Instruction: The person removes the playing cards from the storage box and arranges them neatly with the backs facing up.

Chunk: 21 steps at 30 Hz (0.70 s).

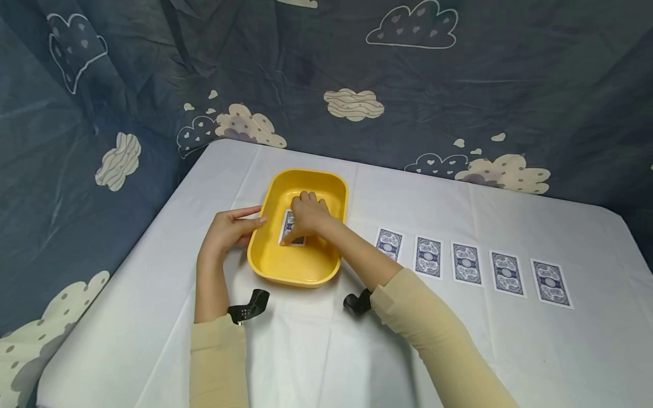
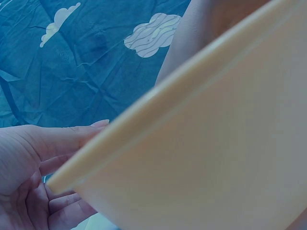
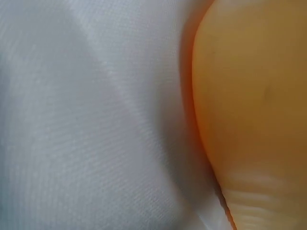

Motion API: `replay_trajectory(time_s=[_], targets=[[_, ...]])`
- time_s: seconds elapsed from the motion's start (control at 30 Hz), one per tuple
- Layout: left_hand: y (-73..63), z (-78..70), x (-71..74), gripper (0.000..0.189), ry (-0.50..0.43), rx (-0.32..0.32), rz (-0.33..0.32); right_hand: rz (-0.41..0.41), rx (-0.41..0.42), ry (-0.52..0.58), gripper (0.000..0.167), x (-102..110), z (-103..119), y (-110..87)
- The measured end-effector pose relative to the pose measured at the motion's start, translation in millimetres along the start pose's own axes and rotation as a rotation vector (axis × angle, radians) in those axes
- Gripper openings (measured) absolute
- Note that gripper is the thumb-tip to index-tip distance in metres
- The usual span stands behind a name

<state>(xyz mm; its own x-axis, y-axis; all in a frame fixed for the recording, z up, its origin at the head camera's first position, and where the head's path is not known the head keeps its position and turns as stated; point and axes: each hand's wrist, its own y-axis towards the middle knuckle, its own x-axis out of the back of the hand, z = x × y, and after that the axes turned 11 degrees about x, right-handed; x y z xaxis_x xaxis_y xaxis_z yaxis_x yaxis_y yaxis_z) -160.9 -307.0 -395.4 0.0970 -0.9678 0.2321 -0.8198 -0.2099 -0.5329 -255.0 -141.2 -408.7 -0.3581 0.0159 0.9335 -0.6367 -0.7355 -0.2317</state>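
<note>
A yellow plastic tray [image 1: 272, 266] stands on the white tablecloth. My left hand [image 1: 228, 229] holds its left rim, thumb over the edge and the other fingers outside below it; the left wrist view has this hand [image 2: 36, 167] at the tray's rim [image 2: 144, 108]. Inside the tray lies a playing card [image 1: 287, 222] with a blue patterned back. My right hand [image 1: 308, 215] reaches over the right rim and grips this card, thumb at its near left corner, fingers bent toward its far side. The hand covers much of the card. In the right wrist view only the tray's outer wall [image 3: 254, 120] shows beside the cloth.
Several face-down playing cards [image 1: 466, 264] lie in a spaced row right of the tray. The nearest card [image 1: 389, 243] is partly behind my right forearm. Dark cloud-print fabric [image 1: 306, 56] hangs behind the tablecloth [image 1: 285, 351]. Black wrist cameras [image 1: 250, 306] sit on both wrists.
</note>
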Motion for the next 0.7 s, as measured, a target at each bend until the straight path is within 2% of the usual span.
replay_trajectory(time_s=[0.37, 0.7], targets=[[1.6, 1.3, 0.2, 0.052, 0.005, 0.005, -0.002, -0.068, 0.074, -0.033, 0.084, -3, 8, -5.7], [3.5, 1.3, 0.6, 0.053, 0.017, 0.008, -0.014, -0.03, 0.109, -0.05, 0.086, -5, 13, -9.3]])
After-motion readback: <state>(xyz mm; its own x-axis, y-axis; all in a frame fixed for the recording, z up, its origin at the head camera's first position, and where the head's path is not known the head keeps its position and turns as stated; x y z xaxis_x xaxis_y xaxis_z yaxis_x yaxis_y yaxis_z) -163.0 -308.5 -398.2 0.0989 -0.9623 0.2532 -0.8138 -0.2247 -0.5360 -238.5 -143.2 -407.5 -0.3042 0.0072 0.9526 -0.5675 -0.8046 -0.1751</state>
